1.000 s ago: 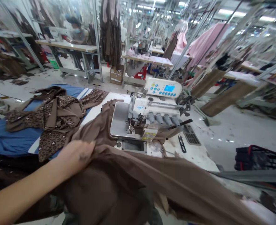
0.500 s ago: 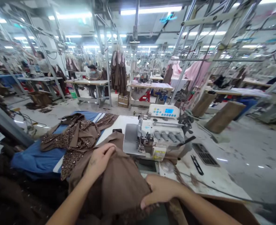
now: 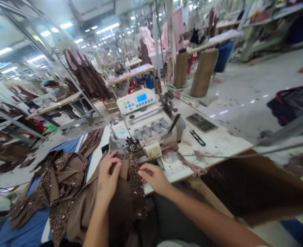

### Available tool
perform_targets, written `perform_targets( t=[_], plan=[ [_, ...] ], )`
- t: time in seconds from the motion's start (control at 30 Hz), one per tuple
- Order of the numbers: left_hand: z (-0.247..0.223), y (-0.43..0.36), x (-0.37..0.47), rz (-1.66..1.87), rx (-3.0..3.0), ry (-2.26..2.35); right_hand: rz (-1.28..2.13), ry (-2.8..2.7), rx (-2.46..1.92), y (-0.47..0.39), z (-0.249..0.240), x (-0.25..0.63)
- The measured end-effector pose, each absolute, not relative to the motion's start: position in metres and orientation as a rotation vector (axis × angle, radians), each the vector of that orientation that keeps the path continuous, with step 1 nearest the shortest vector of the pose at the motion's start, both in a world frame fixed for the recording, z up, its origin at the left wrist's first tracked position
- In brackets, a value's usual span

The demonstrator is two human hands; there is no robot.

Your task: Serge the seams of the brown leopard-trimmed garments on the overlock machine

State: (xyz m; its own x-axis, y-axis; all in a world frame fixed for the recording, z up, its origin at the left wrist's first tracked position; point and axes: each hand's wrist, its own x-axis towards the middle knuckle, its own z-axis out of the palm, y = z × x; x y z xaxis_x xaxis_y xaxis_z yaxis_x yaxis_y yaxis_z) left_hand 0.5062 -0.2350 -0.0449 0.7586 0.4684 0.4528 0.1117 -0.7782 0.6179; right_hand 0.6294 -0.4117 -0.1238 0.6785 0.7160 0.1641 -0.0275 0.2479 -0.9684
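Brown fabric (image 3: 120, 195) with a leopard-print edge lies at the front of a white overlock sewing machine (image 3: 146, 127), its upper end close to the needle area. My left hand (image 3: 110, 173) rests on the fabric left of the print strip, thumb and fingers spread a little. On the right, my right hand (image 3: 153, 176) pinches the edge of the leopard-print strip (image 3: 136, 178) between thumb and fingers, just below the machine's front.
More leopard-print and brown garments (image 3: 66, 175) lie on blue cloth (image 3: 33, 219) at the left. Black thread snips (image 3: 197, 138) lie right of the machine. Brown thread cones (image 3: 204, 72) stand behind. A masked person (image 3: 57, 91) sits at a table far left.
The view has tilted and turned right. The fabric now shows its leopard-print strip near the needle area. My right hand has moved up to the machine's front and pinches the strip's edge.
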Motion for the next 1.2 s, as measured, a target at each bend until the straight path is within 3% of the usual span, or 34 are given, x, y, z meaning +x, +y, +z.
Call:
perform_targets(
  t=[0.13,0.33,0.5,0.7,1.2],
  plan=[
    [-0.02,-0.231,0.498,0.822,2.252,0.276,0.318,-0.784,-1.334,-0.428,-0.114,0.617],
    [-0.024,-0.26,0.521,0.861,2.214,0.335,0.698,-0.854,-1.286,-0.42,-0.114,0.582],
    [-0.03,-0.266,0.525,0.904,2.139,0.523,0.413,-0.93,-1.503,-0.423,-0.118,0.6],
    [-0.031,-0.265,0.511,0.846,2.173,0.697,0.671,-1.094,-1.54,-0.424,-0.114,0.609],
    [-0.029,-0.233,0.54,0.617,2.305,0.652,0.546,-0.978,-1.497,-0.427,-0.12,0.611]
  ],
)
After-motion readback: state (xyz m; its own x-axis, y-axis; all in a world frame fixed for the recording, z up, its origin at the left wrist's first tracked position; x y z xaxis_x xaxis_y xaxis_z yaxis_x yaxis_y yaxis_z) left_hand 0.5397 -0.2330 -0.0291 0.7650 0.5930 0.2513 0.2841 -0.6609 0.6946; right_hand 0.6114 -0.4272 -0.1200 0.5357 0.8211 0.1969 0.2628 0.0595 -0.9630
